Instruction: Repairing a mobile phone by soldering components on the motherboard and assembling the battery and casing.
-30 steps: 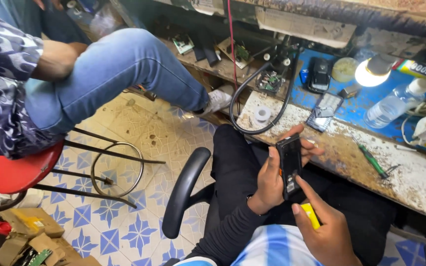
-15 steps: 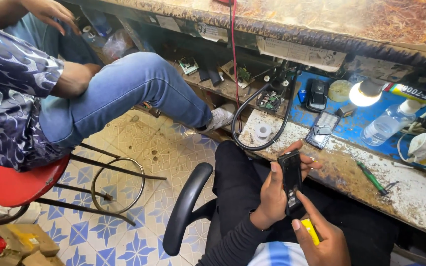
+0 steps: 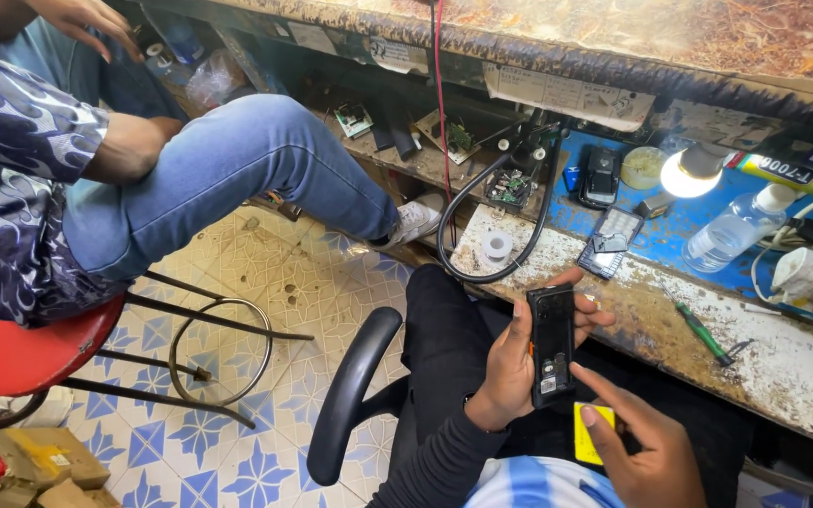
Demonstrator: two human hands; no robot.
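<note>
A: Far left, a red stool [image 3: 21,353] with another person's blue-jeaned leg [image 3: 228,179] over it. Next, a black chair arm [image 3: 350,395].

B: And in the middle?

A: Left hand [image 3: 510,372] curled round a black phone [image 3: 551,343], back cover off, held upright over the lap, just short of the counter [image 3: 783,362]. Fingers tight on both long sides.

B: Right hand [image 3: 642,447]?

A: Mostly open, one finger stretched out and touching the low corner of the phone. A flat yellow piece [image 3: 593,435] tucked under the palm, maybe a battery. Hard to tell how firmly held.

B: Anything likely to go wrong?

A: Could drop the yellow piece down onto the tiled floor [image 3: 265,282] with such a loose hold. Could bump the lit lamp [image 3: 684,174] or tip the clear bottle [image 3: 731,230] if reaching across. Could snag the black cable loop [image 3: 482,226] too.

B: Counting now?

A: One phone in hand, one yellow piece, one more dark phone [image 3: 601,176] on the blue mat, one white tape roll [image 3: 496,246], one green screwdriver [image 3: 703,334], one lamp, one bottle.
</note>
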